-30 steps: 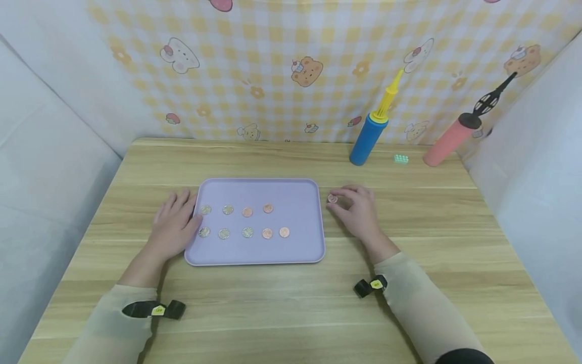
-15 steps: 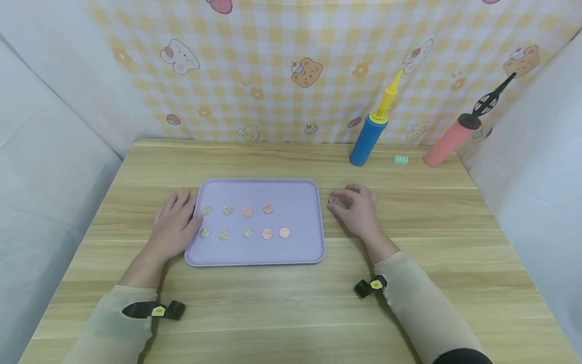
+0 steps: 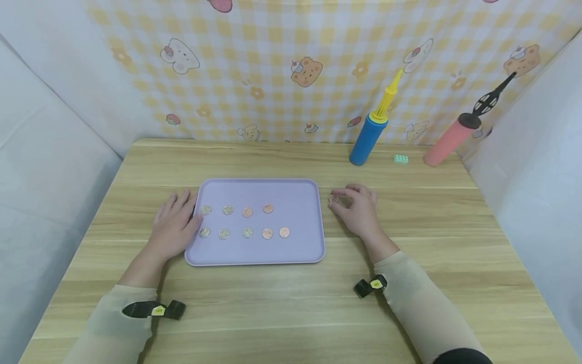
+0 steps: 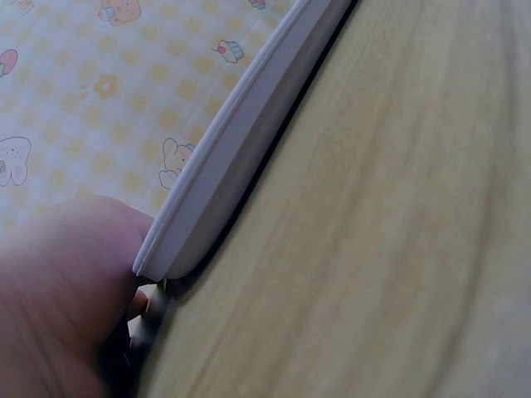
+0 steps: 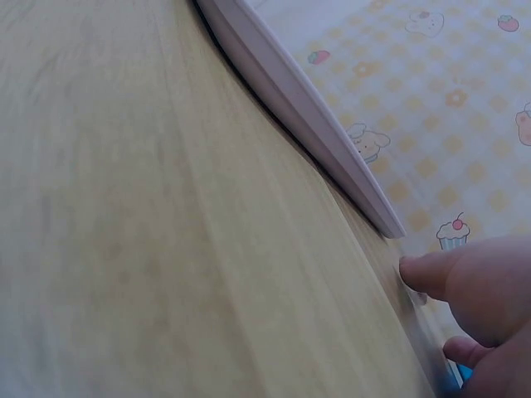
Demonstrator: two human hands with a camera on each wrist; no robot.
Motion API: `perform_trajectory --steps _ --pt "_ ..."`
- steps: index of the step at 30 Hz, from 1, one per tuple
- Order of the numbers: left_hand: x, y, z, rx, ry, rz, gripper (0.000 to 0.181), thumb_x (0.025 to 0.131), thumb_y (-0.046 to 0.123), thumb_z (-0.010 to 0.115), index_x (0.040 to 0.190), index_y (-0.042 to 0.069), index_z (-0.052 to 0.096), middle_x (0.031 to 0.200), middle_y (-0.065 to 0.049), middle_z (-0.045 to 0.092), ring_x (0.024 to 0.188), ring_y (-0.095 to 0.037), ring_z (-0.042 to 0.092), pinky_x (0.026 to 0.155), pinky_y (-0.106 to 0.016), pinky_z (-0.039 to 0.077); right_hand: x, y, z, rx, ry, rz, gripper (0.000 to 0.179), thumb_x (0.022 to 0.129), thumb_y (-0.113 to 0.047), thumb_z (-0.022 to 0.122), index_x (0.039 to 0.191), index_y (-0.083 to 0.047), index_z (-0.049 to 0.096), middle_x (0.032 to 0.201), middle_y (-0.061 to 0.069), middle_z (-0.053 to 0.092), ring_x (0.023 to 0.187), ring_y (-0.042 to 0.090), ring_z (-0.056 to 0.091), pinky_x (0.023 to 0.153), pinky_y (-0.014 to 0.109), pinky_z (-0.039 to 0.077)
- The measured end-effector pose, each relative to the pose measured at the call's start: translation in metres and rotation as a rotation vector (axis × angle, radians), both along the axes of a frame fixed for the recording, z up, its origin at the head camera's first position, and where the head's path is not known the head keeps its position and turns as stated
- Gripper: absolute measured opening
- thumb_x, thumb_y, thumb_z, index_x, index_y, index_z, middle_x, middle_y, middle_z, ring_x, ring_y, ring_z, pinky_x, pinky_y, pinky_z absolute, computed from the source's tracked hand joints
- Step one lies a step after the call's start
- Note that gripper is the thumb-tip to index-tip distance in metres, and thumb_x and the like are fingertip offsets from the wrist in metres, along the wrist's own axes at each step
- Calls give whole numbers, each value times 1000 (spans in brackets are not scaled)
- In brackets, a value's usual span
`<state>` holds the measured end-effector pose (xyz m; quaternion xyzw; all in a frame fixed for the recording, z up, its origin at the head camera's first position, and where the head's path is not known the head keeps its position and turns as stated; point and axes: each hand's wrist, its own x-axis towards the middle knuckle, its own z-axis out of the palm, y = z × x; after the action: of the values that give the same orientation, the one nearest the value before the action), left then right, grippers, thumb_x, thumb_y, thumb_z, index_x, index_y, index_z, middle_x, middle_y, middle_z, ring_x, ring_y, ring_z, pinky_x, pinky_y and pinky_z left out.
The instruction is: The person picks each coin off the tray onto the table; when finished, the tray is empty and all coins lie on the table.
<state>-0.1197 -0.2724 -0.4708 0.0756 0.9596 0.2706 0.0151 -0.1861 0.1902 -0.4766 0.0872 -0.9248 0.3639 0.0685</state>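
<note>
A lilac tray (image 3: 263, 250) lies on the wooden table, bearing several coins in two rows. Silver-coloured coins (image 3: 224, 233) lie towards its left, copper-coloured ones (image 3: 267, 233) further right. My left hand (image 3: 173, 232) rests at the tray's left edge, thumb over the rim, other fingers extended beside it; the left wrist view shows that hand against the tray's side (image 4: 207, 195). Just right of the tray, my right hand (image 3: 356, 210) pinches a small coin (image 3: 333, 199) between thumb and forefinger. The fingers mostly cover it, and in the right wrist view it is barely visible beyond the thumb (image 5: 427, 274).
At the back right stand a blue hand pump (image 3: 365, 141) with a yellow nozzle and a pink pump (image 3: 447, 142) with a black top. Between them sits a mint-green toy brick (image 3: 401, 158). A yellow checked cloth (image 3: 273, 60) hangs behind the table.
The coin in my right fingers has turned slightly, and less of its face shows now. My left hand, the tray and the coins on it have stayed put.
</note>
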Motion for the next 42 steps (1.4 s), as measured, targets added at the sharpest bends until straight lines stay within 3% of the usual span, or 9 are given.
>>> perform_trajectory --steps 15,23,28,35,42 --pt "0 3 6 6 -32 -2 64 112 31 41 166 -1 30 173 -32 14 158 -58 1 120 -77 -1 5 0 4 -21 12 7 37 91 -20 87 125 -8 78 144 26 58 142 43 40 114 62 21" --pt "0 3 5 5 -32 -4 64 112 30 42 166 -1 30 173 -32 14 157 -59 2 121 -77 -1 9 -5 1 -83 110 21 38 86 -25 89 118 -8 80 142 26 60 141 45 36 112 63 25" --pt "1 3 7 9 -28 -5 64 112 31 41 166 -1 30 173 -32 14 157 -59 2 120 -77 -1 15 -17 1 -69 179 83 35 84 -24 90 113 -7 81 140 26 61 137 45 40 111 62 26" --pt "0 0 5 12 -22 -7 64 112 32 40 166 -2 30 172 -33 14 157 -59 0 119 -78 -1 31 -41 2 -22 177 191 37 84 -31 90 115 -11 82 141 22 61 132 43 43 106 57 33" --pt "-1 -1 2 1 -14 -10 64 112 32 41 166 -1 30 172 -33 15 157 -60 2 119 -78 0 44 -57 0 58 210 228 31 85 -33 89 111 -17 83 140 18 60 132 40 42 107 60 31"
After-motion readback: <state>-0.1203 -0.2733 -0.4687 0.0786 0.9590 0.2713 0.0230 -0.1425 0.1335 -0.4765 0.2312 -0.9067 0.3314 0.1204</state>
